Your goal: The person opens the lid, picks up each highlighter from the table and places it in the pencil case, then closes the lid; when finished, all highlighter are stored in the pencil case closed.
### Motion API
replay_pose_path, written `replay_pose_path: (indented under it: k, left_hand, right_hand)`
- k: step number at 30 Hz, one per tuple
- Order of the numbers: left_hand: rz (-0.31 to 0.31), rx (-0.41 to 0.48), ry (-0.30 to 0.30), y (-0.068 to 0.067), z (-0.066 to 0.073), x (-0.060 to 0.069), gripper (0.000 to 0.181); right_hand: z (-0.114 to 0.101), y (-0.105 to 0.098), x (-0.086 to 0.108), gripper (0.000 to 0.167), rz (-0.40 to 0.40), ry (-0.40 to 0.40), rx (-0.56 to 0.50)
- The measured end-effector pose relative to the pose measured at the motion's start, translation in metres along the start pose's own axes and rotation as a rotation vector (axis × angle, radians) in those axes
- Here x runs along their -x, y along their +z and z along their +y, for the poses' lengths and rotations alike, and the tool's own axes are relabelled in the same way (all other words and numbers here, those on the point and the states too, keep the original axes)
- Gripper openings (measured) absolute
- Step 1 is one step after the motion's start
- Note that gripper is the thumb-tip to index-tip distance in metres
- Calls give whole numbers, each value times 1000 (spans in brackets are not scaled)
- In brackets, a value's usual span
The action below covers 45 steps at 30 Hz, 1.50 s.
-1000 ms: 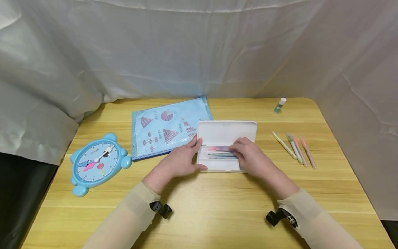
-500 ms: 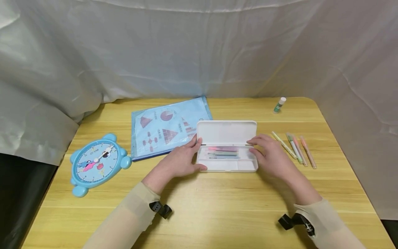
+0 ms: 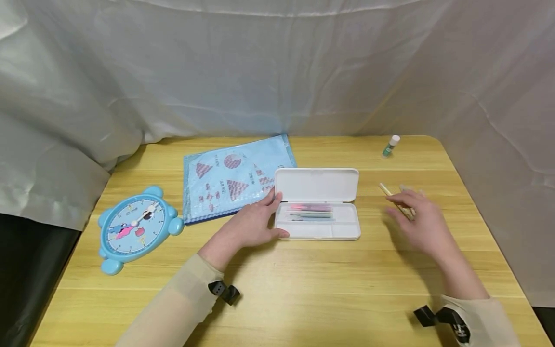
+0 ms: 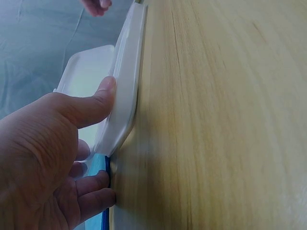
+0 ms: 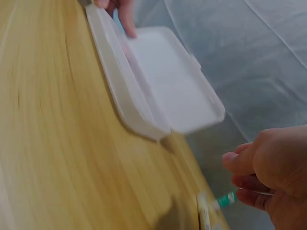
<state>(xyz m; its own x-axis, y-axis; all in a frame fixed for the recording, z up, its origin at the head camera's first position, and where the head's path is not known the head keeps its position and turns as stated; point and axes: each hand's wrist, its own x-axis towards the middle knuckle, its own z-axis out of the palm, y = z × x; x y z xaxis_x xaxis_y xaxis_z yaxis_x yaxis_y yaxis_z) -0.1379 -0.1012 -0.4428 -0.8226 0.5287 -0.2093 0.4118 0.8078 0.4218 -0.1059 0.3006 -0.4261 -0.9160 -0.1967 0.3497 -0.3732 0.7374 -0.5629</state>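
Observation:
An opened white pencil case (image 3: 346, 230) lies on the table, lid tilted up at the back, with several thin pens (image 3: 311, 215) in its rear compartment. My left hand (image 3: 251, 224) holds the case's left end, thumb (image 4: 106, 93) against the front wall and fingers spread toward the back. To the right of the case, my right hand (image 3: 422, 221) hovers over a group of markers, fingers extended and slightly blurred. A yellow marker (image 3: 383, 188) sticks out beyond its fingertips; the hand hides most of the others. Nothing shows in its grasp in the right wrist view.
A green-and-white glue stick (image 3: 391, 146) stands at the back right. Behind the case's left side lies a light blue printed pouch (image 3: 238, 168), partly under the lid. A blue toy clock (image 3: 135, 224) lies at the left. A grey curtain (image 3: 277, 72) borders the table.
My right hand has withdrawn from inside the pencil case, passed its right end, and moved right to the markers. The left hand has stayed on the case.

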Motion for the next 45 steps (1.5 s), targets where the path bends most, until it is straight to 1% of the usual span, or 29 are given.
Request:
replay_pose_path:
  k: [4,8,11,13,18,23,28,33,39,45]
  left_hand:
    - [1,-4,4,-1,0,0,108]
    - [1,-4,3,-1,0,0,108]
    - [1,1,3,-1,-1,0,109]
    - [1,5,5,-1,-1,1,109]
    - [4,8,14,-1,-1,2,108]
    - [6,7,11,-1,0,2,108]
    - [0,6,3,-1,0,2,108]
    - [-1,5,1,0,-1,1,108]
    - [3,6,1,-1,0,1,108]
    - [-1,-4,2,0,0,1,108]
  right_hand:
    - [14,-6,8,25,45,58,43]
    - [26,-9,15,24,36,152,35]
    - [33,-9,18,24,21,194,44]
    - [37,-7,19,25,21,206,74]
    - [41,-4,20,25,20,223,135]
    - [39,-2,17,25,-12,237,163]
    - [38,0,14,24,-45,225,165]
    - [37,3,13,23,-84,219,143]
    - [37,4,13,19,-95,215,138]
    - [34,2,14,17,-98,228,129]
